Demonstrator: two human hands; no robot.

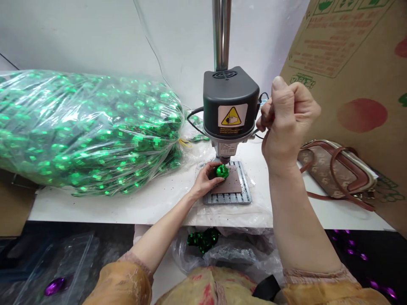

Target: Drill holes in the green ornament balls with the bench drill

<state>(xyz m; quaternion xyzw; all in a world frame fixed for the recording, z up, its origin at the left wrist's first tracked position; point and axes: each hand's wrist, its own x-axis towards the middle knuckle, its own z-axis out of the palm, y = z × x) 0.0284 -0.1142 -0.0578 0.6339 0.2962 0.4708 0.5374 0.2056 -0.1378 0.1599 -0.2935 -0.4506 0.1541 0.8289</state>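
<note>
Left grip [205,181] on bead [222,171], warning label [232,115]

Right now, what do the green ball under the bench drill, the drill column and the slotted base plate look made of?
The green ball looks foil-wrapped: mirror-like glints on crinkled facets; core hidden. The drill column looks like chrome-plated steel: bright, streaky reflections. The slotted base plate looks like matte grey aluminium, though paint is possible.
</note>
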